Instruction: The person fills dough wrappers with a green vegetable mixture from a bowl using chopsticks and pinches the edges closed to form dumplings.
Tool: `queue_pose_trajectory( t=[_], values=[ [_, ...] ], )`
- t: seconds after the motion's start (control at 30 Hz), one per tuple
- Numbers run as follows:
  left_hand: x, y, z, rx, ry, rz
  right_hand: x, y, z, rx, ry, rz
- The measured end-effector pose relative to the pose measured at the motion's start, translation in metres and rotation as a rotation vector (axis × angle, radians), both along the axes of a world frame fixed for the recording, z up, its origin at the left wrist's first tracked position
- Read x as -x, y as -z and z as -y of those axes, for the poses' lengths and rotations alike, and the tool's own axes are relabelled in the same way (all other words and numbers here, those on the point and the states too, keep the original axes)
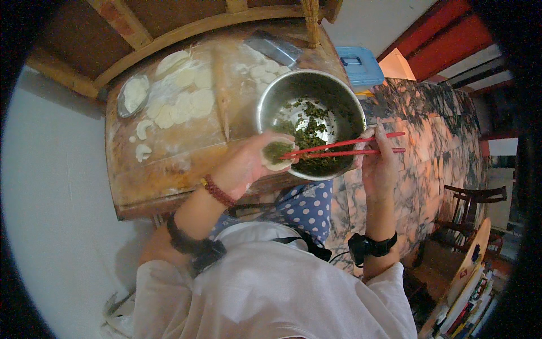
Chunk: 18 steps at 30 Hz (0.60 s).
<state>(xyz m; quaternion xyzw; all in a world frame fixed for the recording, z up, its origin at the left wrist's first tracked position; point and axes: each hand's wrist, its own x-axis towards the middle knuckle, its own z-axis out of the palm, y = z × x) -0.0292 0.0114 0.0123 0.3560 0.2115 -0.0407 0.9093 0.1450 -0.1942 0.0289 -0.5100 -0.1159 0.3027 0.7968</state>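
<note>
In my left hand (250, 159) rests a round dough wrapper (274, 166) with a mound of green chopped filling (277, 151) on it. My right hand (379, 161) grips a pair of red chopsticks (343, 148), whose tips touch the filling. Both hands are over the near rim of a steel bowl (264, 110), which holds more green filling (313, 116) on its bottom and wall. Several flat dough wrappers (182, 110) lie overlapping on the floured wooden table (182, 169) to the left. More wrappers (269, 70) lie behind the bowl.
A bowl of flour (134, 94) stands at the table's left, near a larger dough piece (172, 63) and two curved dough pieces (144, 129). A clear container (275, 46) lies at the back. A blue-lidded box (360, 65) is right of the table, a wooden chair (470, 203) farther right.
</note>
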Motion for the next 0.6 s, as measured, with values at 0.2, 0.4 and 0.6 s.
queue_pose_trajectory(
  t=[0.2,0.4,0.6],
  values=[
    [0.0,-0.005,0.002,0.031,-0.018,-0.01,-0.001,0.014,-0.001,-0.022,0.046,-0.115],
    [0.0,0.001,0.001,0.086,-0.041,-0.007,0.001,0.01,0.001,-0.022,0.073,-0.109],
    [0.002,0.004,-0.001,0.072,-0.079,0.03,0.005,0.002,0.006,-0.009,0.287,-0.092]
  ],
)
